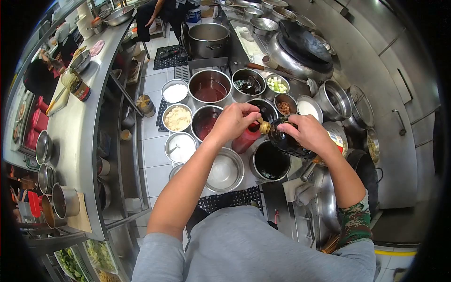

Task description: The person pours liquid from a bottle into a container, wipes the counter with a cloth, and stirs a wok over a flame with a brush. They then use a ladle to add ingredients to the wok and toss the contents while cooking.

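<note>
My right hand (305, 134) is wrapped round a dark glass bottle (287, 143) with a gold neck (265, 127). The bottle lies tilted, its neck pointing left toward a red squeeze bottle (245, 140). My left hand (237, 121) is closed in a pinch just above the red bottle's top and close to the gold neck. What those fingers grip is hidden. Below the hands stand an empty-looking metal bowl (221, 173) and a pot of dark liquid (271, 160). A pot of red sauce (205, 123) is partly behind my left hand.
Pots and bowls crowd the counter, among them a large pot of reddish liquid (209, 88) and minced garlic-like food (177, 118). A wok (303, 47) sits on the right, with a ladle (312, 86) nearby. A steel counter (89, 117) runs along the left; another person's arm (154, 14) shows behind.
</note>
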`<action>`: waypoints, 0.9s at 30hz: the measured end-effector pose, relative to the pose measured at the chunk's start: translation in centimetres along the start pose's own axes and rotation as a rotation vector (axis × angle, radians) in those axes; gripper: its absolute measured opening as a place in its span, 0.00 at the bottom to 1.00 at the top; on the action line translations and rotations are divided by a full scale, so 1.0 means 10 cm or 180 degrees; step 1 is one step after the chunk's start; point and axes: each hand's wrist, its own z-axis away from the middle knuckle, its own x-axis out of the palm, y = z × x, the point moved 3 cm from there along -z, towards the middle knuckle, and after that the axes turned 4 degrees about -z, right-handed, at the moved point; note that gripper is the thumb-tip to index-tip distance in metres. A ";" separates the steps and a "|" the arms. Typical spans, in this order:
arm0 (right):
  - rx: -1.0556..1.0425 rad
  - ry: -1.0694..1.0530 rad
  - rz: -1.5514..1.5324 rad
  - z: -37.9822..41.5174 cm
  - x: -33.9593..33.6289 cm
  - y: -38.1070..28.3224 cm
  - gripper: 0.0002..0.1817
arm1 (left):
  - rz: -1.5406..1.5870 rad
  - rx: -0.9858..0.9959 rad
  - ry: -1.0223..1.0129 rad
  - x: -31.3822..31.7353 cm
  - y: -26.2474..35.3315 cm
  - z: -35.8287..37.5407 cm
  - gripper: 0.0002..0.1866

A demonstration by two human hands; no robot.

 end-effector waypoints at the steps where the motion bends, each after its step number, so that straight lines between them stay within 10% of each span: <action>1: -0.0002 -0.0006 -0.0004 0.00 0.00 0.00 0.25 | -0.0014 0.0002 -0.0006 0.00 0.00 0.00 0.16; 27: 0.0072 -0.0060 -0.0040 0.00 -0.03 -0.02 0.25 | -0.0041 -0.0011 -0.0017 -0.01 0.01 0.02 0.17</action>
